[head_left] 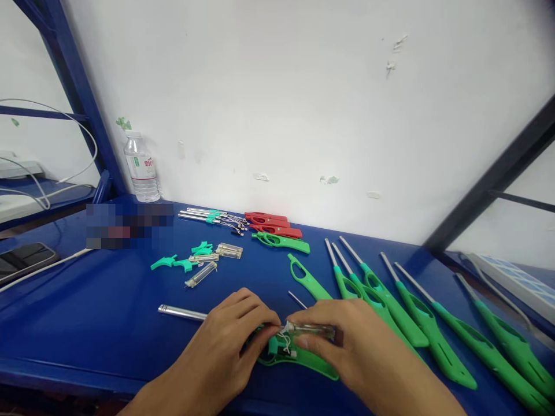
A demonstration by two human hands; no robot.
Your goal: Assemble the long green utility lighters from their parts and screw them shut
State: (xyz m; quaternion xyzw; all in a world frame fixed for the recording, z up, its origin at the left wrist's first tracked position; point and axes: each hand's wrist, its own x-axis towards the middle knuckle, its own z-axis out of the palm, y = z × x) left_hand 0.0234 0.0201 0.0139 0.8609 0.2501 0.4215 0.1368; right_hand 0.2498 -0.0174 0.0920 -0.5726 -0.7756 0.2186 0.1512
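A green lighter half-shell [314, 363] lies open-side up on the blue table, below both hands. Inside it are a teal trigger [273, 345], white wires [285, 340] and a black igniter part [285, 351]. My right hand [351, 341] pinches a clear fuel tank [314, 330] just over the shell, its nozzle end toward the left. The thumb and forefinger of my left hand [234, 335] close by that nozzle end; what they pinch is too small to make out. From beneath my left hand a metal lighter tube [182, 312] sticks out leftward.
Several green long lighters [416, 323] lie to the right. Behind are red shells [277, 231], a loose green shell [310, 277], metal tubes with wires [202, 215], teal triggers [163, 263] and clear tanks [202, 275]. A water bottle [142, 170] and phone [26, 260] are left; a thin screwdriver-like rod [297, 299] lies mid-table.
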